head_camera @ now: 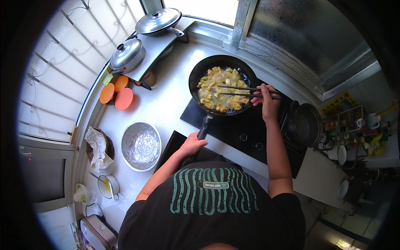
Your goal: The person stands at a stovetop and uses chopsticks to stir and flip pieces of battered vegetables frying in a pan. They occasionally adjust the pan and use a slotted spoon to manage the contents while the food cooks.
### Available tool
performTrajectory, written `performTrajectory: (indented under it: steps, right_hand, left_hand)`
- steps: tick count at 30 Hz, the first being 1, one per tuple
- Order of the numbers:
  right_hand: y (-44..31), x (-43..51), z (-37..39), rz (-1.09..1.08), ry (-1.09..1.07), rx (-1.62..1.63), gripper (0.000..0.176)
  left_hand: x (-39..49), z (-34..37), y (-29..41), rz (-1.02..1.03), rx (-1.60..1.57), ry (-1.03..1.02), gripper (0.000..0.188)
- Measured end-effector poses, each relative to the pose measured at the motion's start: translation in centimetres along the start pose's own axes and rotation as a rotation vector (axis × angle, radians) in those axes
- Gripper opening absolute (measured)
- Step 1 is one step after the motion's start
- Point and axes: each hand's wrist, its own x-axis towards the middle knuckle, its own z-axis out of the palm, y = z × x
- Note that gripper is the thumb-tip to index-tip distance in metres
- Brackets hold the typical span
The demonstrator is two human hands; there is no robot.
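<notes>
My left hand [192,144] grips the black handle [203,127] of a deep dark frying pan [195,68] that sits over the black stovetop. Many battered yellow-green food pieces [223,89] bubble in oil inside the pan. From the pan's right side, my right hand [265,97] holds a pair of long dark chopsticks [240,94]; their tips are spread apart among the pieces. Left of the stove, a shiny metal bowl [141,146] rests on the white counter.
Two lidded pans, one silver [127,55] and one larger [158,21], stand on a raised shelf at the upper left. Orange lids [124,99], a wicker basket [110,147] with white paper and an enamel mug [108,187] line the left side. A dark pan [304,125] occupies the right burner.
</notes>
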Motion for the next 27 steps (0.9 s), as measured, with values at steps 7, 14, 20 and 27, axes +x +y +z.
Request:
performTrajectory:
  steps: [7,14,20,27]
  right_hand:
    - [-0.4,-1.6,-0.5,0.007,0.036,-0.102,0.026]
    - [-0.3,-2.5,-0.2,0.033,0.103,0.033,0.025]
    - [0.0,-2.6,0.4,0.105,0.013,-0.075,0.026]
    - [1.9,-2.1,0.4,0.073,0.090,0.000,0.031]
  left_hand:
    - [-0.2,-0.1,0.4,0.002,0.018,-0.005,0.020]
    - [-0.1,-0.3,0.2,-0.018,0.055,0.009,0.028]
    - [-0.3,0.0,0.5,-0.004,0.015,0.004,0.022]
    - [-0.2,-0.1,0.3,0.005,0.023,0.001,0.022]
